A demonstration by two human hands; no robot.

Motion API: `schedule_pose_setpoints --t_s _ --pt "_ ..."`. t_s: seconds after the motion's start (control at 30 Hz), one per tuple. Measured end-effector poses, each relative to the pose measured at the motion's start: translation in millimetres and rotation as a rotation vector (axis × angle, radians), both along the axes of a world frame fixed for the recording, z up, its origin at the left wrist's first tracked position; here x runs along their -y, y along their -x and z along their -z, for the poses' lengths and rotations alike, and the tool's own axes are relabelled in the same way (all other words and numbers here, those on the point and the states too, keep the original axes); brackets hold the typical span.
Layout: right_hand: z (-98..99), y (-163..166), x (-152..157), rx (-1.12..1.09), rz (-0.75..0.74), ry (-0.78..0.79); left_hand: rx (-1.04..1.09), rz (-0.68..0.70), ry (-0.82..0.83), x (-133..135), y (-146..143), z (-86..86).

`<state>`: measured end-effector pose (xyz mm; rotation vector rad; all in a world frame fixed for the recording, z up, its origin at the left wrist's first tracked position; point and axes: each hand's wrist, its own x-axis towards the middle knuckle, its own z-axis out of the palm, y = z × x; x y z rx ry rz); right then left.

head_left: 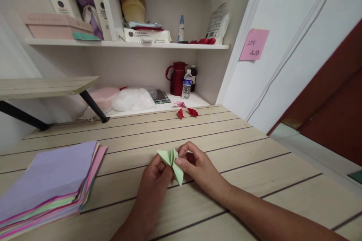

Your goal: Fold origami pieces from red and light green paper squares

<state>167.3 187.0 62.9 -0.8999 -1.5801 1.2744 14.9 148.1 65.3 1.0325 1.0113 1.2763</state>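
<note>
A folded piece of light green paper [177,172] is held between my two hands over the wooden table [243,154]. It has several pointed flaps, one sticking out to the upper left, one upright in the middle and one hanging down to the right. My left hand [155,180] is closed on its lower left side, with some fingertips hidden behind the paper. On the right side, the thumb and index finger of my right hand [198,165] pinch the paper near the upright flap.
A stack of coloured paper sheets [56,169] lies at the left. Small red folded papers [192,112] and a pink one [180,104] are at the table's far edge. Behind stand a red jug [177,79] and a water bottle [186,84]. A small raised shelf [48,86] is at the left.
</note>
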Motion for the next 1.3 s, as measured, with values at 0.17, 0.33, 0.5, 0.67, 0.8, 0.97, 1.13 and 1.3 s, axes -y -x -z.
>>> schedule_pose_setpoints --t_s 0.17,0.33,0.5,0.67,0.8,0.97,1.13,1.3 --pt "-1.1 2 -1 -0.129 -0.026 0.174 0.015 0.058 -0.005 1 0 -3.2" --pt "-2.3 -1 -6 -0.136 -0.032 0.251 -0.039 -0.012 0.0 1 -1 -4.9" --pt "-3.6 -9 -12 -0.128 -0.006 0.249 -0.006 -0.073 -0.026 -5 1 3.0" --pt "-3.9 -15 -16 -0.048 -0.03 0.213 0.026 -0.098 -0.028 -8 1 1.7" --pt "-1.7 -15 -15 -0.011 -0.087 0.207 -0.091 -0.128 0.075 -3 5 -5.2" --pt "-4.8 -14 -10 -0.05 -0.135 0.193 -0.154 -0.2 0.123 0 7 -4.8" --pt "-8.2 -13 -6 -0.135 -0.236 0.192 -0.102 -0.247 0.114 -3 8 -1.9" --pt "-4.6 -9 -6 -0.186 -0.237 0.21 -0.065 -0.306 0.104 -4 9 -0.1"
